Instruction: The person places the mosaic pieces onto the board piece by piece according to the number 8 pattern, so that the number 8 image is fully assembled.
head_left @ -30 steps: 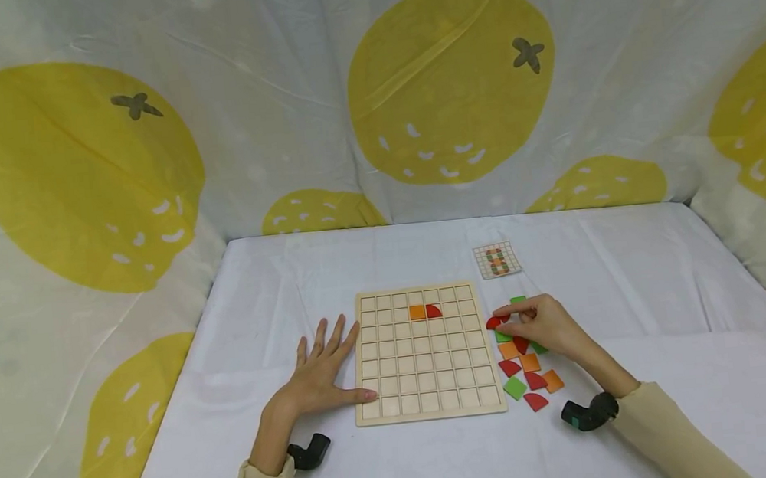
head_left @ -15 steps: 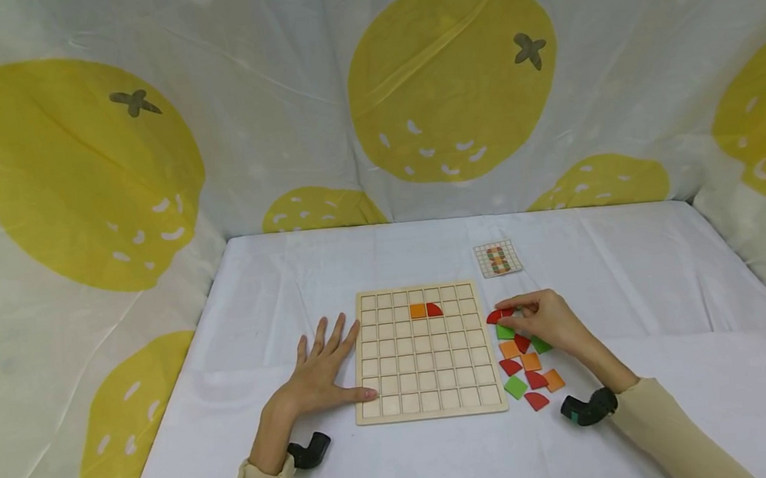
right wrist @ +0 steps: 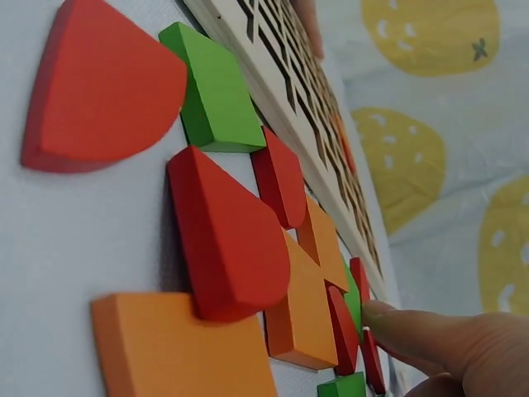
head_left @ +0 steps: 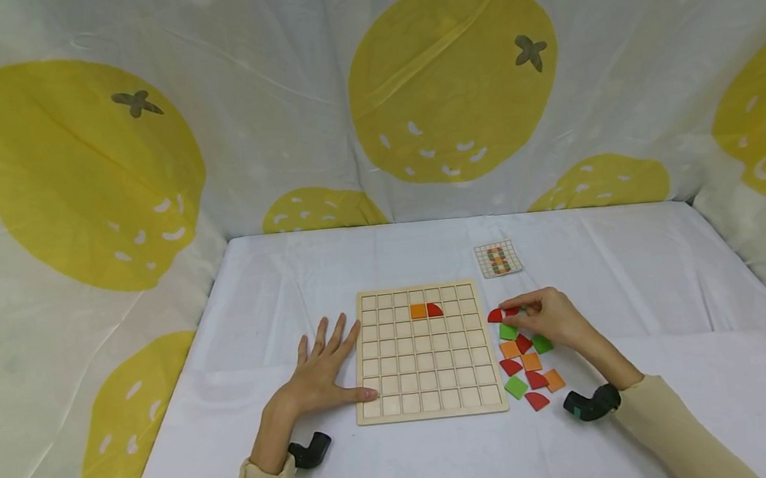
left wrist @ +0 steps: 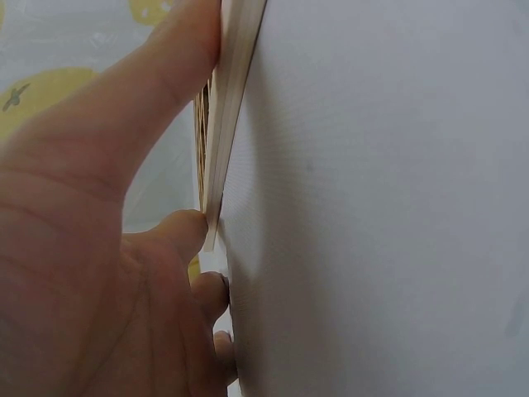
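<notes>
My left hand [head_left: 316, 380] lies with fingers spread at the left edge of a wooden grid board [head_left: 436, 357]. Its thumb rests on the lower left of the frame, its index fingertip at the side edge; the left wrist view shows thumb and finger against the board edge [left wrist: 231, 91]. An orange square tile [head_left: 418, 311] and a red quarter-circle tile [head_left: 434, 309] sit side by side in the second row. Right of the board, my right hand [head_left: 548, 319] pinches a red quarter-circle tile, mostly covered by the fingers, beside another red quarter-circle [head_left: 495, 315].
Several loose red, green and orange tiles lie along the board's right side, among them a green square [head_left: 516, 387] and an orange square [right wrist: 186, 347]. A small pattern card [head_left: 498, 259] lies behind them. Each wrist carries a black camera mount [head_left: 312, 450].
My right hand has shifted slightly away from me and to the right, and the red quarter-circles at its fingertips and the nearby green square have shifted a little. My left hand stays put.
</notes>
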### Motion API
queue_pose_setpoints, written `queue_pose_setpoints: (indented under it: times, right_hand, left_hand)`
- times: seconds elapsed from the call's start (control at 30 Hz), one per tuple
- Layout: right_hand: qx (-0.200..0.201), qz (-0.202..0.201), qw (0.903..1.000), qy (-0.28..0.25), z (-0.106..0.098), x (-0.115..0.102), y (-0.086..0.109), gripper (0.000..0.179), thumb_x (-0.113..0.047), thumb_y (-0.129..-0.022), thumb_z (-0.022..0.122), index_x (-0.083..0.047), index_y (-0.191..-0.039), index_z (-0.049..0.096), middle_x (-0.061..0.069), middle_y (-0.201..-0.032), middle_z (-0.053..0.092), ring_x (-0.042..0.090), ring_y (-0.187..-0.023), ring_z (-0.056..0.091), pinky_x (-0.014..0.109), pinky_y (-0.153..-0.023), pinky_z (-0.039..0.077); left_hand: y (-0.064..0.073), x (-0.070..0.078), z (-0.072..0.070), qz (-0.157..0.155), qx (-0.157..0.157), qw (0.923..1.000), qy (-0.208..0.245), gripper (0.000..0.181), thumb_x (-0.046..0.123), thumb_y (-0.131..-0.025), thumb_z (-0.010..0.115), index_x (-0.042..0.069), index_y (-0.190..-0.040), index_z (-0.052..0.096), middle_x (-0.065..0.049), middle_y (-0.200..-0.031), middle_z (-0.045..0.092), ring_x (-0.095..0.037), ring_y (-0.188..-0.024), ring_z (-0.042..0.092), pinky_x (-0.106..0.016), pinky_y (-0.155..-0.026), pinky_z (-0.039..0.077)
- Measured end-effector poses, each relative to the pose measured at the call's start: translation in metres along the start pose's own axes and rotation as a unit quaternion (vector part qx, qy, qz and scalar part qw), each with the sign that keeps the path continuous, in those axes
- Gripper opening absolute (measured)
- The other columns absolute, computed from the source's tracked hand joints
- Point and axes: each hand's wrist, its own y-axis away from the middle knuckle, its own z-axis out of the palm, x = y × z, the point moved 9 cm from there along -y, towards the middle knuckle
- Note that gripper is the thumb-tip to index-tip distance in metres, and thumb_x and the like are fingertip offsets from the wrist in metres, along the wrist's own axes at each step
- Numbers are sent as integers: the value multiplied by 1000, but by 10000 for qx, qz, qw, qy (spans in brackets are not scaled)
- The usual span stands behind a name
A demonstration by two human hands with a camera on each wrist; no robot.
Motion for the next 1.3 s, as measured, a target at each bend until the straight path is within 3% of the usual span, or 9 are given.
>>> queue_pose_setpoints:
  times: [0.4,0.67,0.87,1.07,1.3]
  right_hand:
    - [192,51,9996,218,1,-4,-6,38,-23,-88,84,-5,-121,77,-3,-57,36,14,-51,38,20,-49,24]
    - [61,32,9997,255,2,-2,-8,35,-21,-87,85,-6,-118,79,-4,-56,34,12,-52,36,20,-50,26]
    - [321,-113,9990,284,-4,-8,-9,33,-19,-85,86,-3,-113,80,-4,-55,34,11,-50,34,20,-49,23]
    - [529,-237,9983,103,1,-24,-15,33,-21,-86,86,-2,-112,80,-6,-52,32,10,-46,29,21,-47,20]
    - [387,-641,9971,-147,27,-63,-31,30,-21,-84,87,-4,-108,81,-6,-52,29,10,-48,24,21,-48,20]
  left_hand:
    - [1,2,-2,-35,-32,10000,36,120,60,-80,82,13,-167,15,-19,-175,1,-49,-159,-10,-77,-121,-7]
    - [0,1,-1,-54,-44,10000,14,120,61,-80,82,13,-167,15,-18,-175,1,-49,-160,-10,-77,-121,-7]
    - [0,0,0,-54,-27,10000,12,120,62,-80,82,14,-167,14,-18,-175,0,-48,-160,-10,-76,-121,-7]
    - [-1,-1,1,-66,-54,10000,22,121,62,-79,82,14,-167,13,-17,-175,-1,-48,-160,-11,-76,-121,-8]
    - [-1,-2,2,-84,-57,9999,25,121,62,-79,82,15,-167,13,-17,-175,-1,-48,-160,-11,-76,-121,-8]
